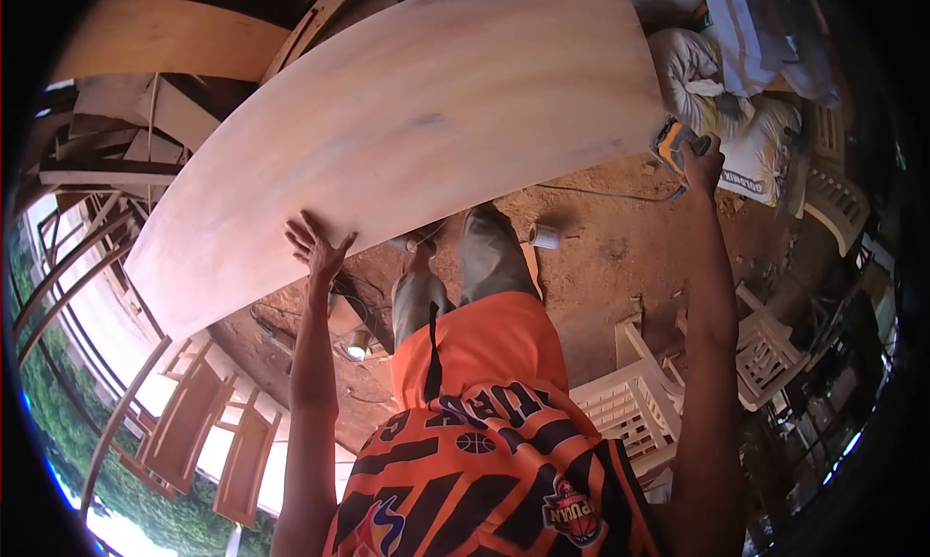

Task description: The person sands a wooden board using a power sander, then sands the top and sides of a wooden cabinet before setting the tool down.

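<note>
A large pale wooden panel (417,121) stretches across the view in front of me, its surface marked with whitish and pinkish patches. My left hand (320,247) rests at the panel's near edge, fingers spread and holding nothing. Over at the panel's right end, my right hand (705,160) is wrapped round an orange and black power sander (670,145). The sander sits right at the panel's corner, and its cord (610,195) trails left beneath the panel.
Filled sacks (760,145) lie just right of the sander. On the dirt floor (581,266) are a tin can (543,235) and another can (357,344) near my feet. Unfinished wooden chairs (630,407) stand at lower right; wood pieces (179,111) are piled at left.
</note>
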{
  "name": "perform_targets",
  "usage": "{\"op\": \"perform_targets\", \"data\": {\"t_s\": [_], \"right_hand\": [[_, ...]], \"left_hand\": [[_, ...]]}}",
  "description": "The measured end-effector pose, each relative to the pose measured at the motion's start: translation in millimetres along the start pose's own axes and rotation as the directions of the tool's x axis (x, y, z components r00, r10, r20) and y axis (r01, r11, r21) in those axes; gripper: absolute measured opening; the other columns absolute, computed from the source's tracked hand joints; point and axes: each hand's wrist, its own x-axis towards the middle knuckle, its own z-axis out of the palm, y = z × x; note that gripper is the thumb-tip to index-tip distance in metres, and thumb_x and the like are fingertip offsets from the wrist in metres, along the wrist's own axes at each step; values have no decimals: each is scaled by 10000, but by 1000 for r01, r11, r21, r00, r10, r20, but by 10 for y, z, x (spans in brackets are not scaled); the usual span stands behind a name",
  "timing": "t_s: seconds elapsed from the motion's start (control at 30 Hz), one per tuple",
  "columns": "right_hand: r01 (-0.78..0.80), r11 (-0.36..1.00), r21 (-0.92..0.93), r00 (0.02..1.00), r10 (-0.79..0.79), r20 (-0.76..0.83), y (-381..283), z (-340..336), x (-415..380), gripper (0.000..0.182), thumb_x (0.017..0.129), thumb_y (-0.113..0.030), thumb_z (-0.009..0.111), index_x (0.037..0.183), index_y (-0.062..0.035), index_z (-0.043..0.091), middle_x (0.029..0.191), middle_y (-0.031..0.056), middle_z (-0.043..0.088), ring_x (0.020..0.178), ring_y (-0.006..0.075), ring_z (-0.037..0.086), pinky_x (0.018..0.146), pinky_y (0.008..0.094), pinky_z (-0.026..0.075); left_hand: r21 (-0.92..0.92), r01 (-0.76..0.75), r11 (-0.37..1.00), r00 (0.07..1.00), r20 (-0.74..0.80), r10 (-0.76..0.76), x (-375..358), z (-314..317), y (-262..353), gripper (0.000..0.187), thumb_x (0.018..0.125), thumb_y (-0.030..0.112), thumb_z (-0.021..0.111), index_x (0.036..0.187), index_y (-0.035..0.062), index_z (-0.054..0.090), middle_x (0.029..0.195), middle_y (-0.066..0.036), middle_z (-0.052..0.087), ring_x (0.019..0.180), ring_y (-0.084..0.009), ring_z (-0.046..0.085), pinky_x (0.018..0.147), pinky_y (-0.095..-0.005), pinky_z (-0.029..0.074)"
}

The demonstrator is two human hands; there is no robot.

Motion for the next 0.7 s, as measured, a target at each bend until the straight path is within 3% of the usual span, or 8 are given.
{"op": "perform_targets", "data": {"t_s": [0.1, 0.17, 0.33, 0.47, 0.53, 0.57, 0.6, 0.7], "right_hand": [[130, 991, -9, 989, -129, 78, -365, 35, -284, 500, 842, -250, 815, 1263, -79, 606, 1100, 271, 678, 1006, 471, 689, 844, 558, 582], [398, 915, -69, 918, -396, 41, -732, 154, -633, 548, 838, -213, 819, 1322, -91, 593, 1193, 263, 618, 1114, 471, 627, 941, 565, 539], [612, 790, 16, 784, -610, 121, -1696, 530, -1619, 639, 815, -194, 830, 1397, -112, 581, 1274, 259, 553, 1167, 505, 582, 995, 577, 509], [704, 709, 36, 687, -693, 217, -2528, 718, -2484, 622, 805, -192, 813, 1386, -115, 604, 1264, 244, 564, 1127, 485, 584, 998, 571, 515], [771, 633, 70, 605, -762, 229, -2874, 868, -2876, 609, 805, -191, 810, 1375, -119, 610, 1271, 227, 565, 1134, 467, 580, 990, 559, 519], [787, 612, 82, 580, -778, 243, -3047, 950, -3079, 599, 803, -192, 811, 1362, -114, 614, 1281, 218, 563, 1145, 459, 572, 983, 550, 521], [799, 595, 93, 557, -789, 261, -3226, 1024, -3274, 595, 800, -192, 814, 1356, -115, 615, 1286, 213, 561, 1151, 454, 572, 987, 549, 521], [857, 507, 94, 462, -836, 297, -3834, 1219, -3825, 592, 799, -193, 813, 1354, -125, 618, 1291, 208, 553, 1154, 450, 572, 971, 544, 541]], "left_hand": [[19, -54, 998, 998, -19, 54, -100, 55, 52, 1363, 832, 795, 721, 1718, 231, -146, 1739, -264, -265, 1593, -517, -233, 1203, -800, 13], [17, -124, 992, 989, -72, 125, -176, 225, 7, 1227, 913, 751, 664, 1730, 229, -88, 1744, -259, -253, 1594, -512, -232, 1199, -811, 1], [73, -343, 937, 938, 70, 338, -766, 215, 54, 1196, 859, 633, 776, 1743, 292, 45, 1775, -254, -136, 1623, -496, -156, 1236, -773, 9], [-25, -475, 879, 880, 7, 476, -1227, 501, -308, 1047, 861, 481, 802, 1717, 356, 212, 1810, -120, 39, 1662, -396, 8, 1259, -740, 109], [-195, -398, 897, 912, 17, 409, -1522, 643, -557, 980, 876, 439, 793, 1699, 345, 269, 1802, -79, 109, 1658, -370, 82, 1251, -731, 177], [-256, -352, 900, 936, -76, 344, -1703, 802, -719, 933, 877, 418, 795, 1676, 313, 326, 1771, -84, 209, 1624, -377, 191, 1237, -708, 234], [-282, -336, 899, 942, -91, 323, -1873, 984, -904, 933, 877, 418, 795, 1676, 313, 326, 1771, -84, 209, 1624, -377, 191, 1237, -708, 234], [-510, 25, 860, 999, -12, -37, -2417, 1583, -1529, 800, 874, 380, 795, 1586, 231, 462, 1656, -110, 394, 1516, -397, 360, 1200, -621, 351]]}}
